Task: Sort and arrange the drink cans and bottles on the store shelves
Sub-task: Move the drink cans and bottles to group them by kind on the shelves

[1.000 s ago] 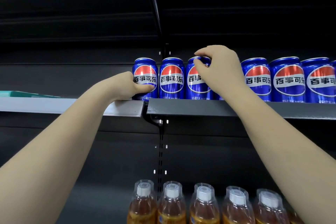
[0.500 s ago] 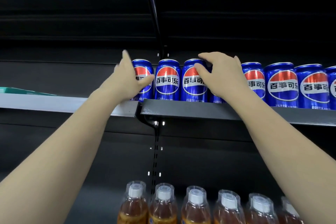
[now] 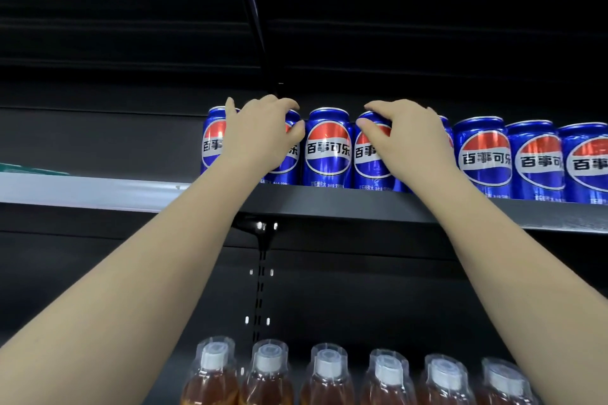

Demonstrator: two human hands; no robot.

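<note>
The blue cans are stood upright in a touching row at the front of the upper shelf, labels outward. The second can is gripped by the curled left hand, the fourth can by the right hand, presumably for alignment. Tea bottles are ranged below, well apart; adjacent cans obstruct sideways movement

Blue cola cans w/ red-white-blue logos stand upright in a touching row along shelf edge; amber capped bottles lined up below.
</note>
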